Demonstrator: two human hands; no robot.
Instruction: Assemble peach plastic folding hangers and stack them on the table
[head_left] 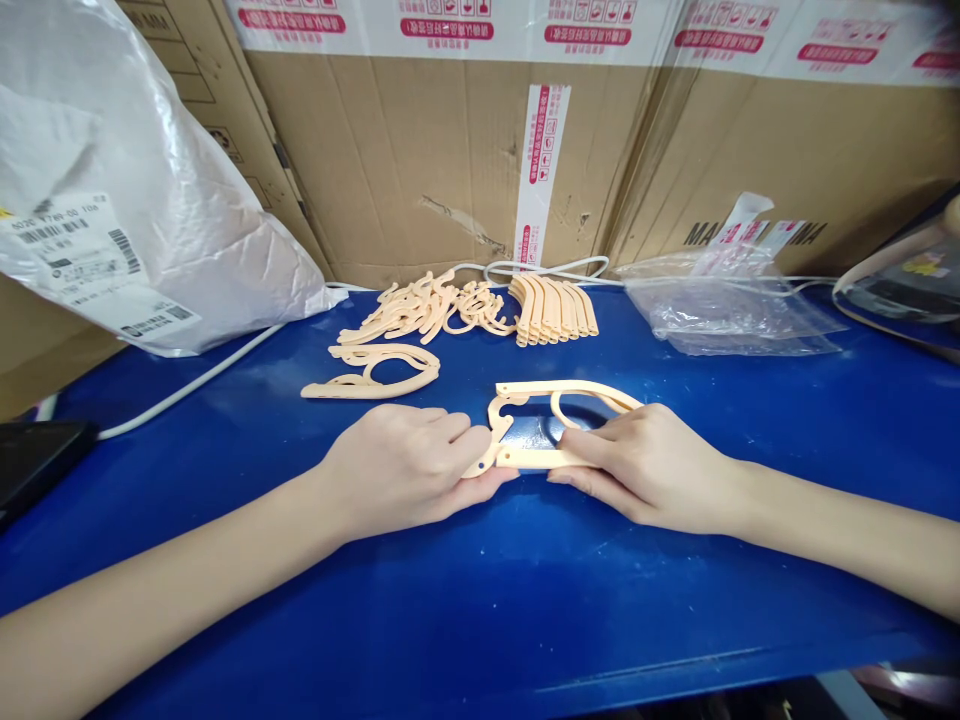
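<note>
A peach plastic hanger-like piece (559, 395) lies on the blue table (480, 600) between my hands. My left hand (401, 465) pinches its left end with curled fingers. My right hand (649, 465) grips its lower bar from the right, fingers closed on it. Another assembled peach piece (375, 375) lies just beyond my left hand. Farther back sit a loose heap of peach parts (427, 308) and a neat row of curved peach parts (553, 308).
Cardboard boxes (450, 150) wall off the back. A white plastic bag (112, 200) rests at the left, a clear bag (727, 305) at the right. A white cable (187, 385) crosses the table. A dark object (37, 460) sits at the left edge.
</note>
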